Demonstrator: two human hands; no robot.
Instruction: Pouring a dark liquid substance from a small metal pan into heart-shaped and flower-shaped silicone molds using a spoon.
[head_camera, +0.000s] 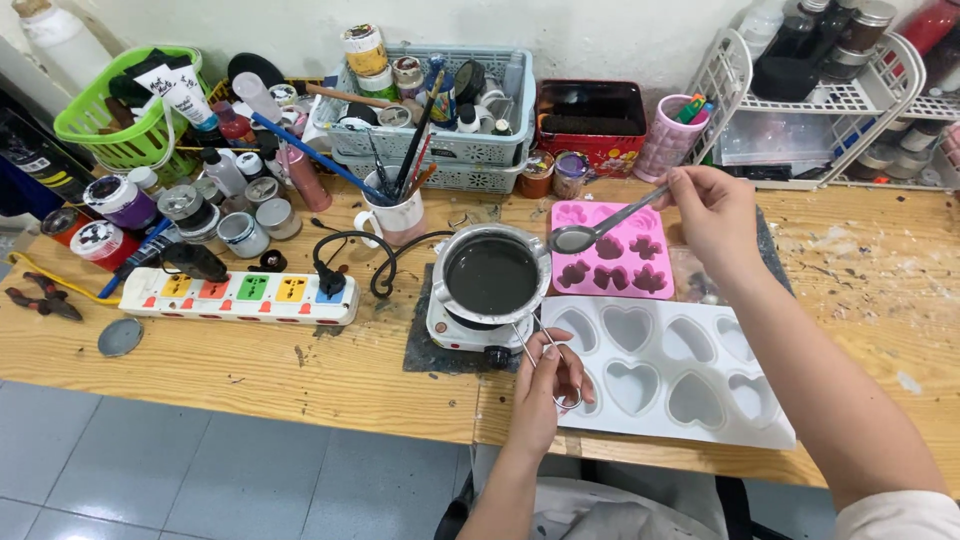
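Only one view here, looking down from the head at a wooden table (250, 370). The right hand (715, 215) is closed around the handle end of a metal spoon (600, 232), pinching it up by the fingers. The spoon slopes down to the left, its bowl hanging just past the rim of the small pot (492, 272) and over the left edge of the pink mold (622, 250). The pot is full of dark liquid and sits on a little white hot plate (470, 330), which rests on a dark mat (425, 345).

The left hand (545, 385) is down at the near edge of the table, fingers curled shut around the wire handle (545, 365) that sticks out from the pot toward the person. So the pot sits between the two hands, a bit left of both.

Right beside the left hand lies a white mold (665, 375) with heart-shaped cups, touching the pink one above it. Off to the left there's a power strip (240, 296) with coloured sockets, a mug (398, 215) stuffed with brushes, and a green basket (125, 115) at the back.
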